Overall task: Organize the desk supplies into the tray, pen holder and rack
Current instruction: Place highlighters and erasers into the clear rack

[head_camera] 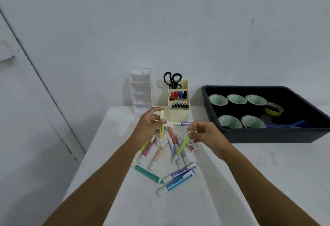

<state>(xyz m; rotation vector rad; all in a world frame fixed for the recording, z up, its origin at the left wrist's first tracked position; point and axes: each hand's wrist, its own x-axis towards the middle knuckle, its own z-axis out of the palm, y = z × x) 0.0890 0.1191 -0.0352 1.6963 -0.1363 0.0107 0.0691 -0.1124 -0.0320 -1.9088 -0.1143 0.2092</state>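
My left hand [149, 125] grips a yellow highlighter [162, 126], held upright above the pile. My right hand [205, 133] pinches the top end of a light green highlighter [182, 145] that slants down to the left. Below them several pastel highlighters [171, 170] lie scattered on the white table [110, 147]. Behind the pile stand a white tiered rack [142, 90] and a cream pen holder [179, 100] with scissors, markers and pens. A black tray [267, 135] sits at the right.
Several rolls of tape [237, 99] and a yellow tape roll [274, 109] lie in the tray, with a blue item [296, 124] near its front. A small eraser [192, 147] lies under my right hand. The table's left edge drops off near the wall.
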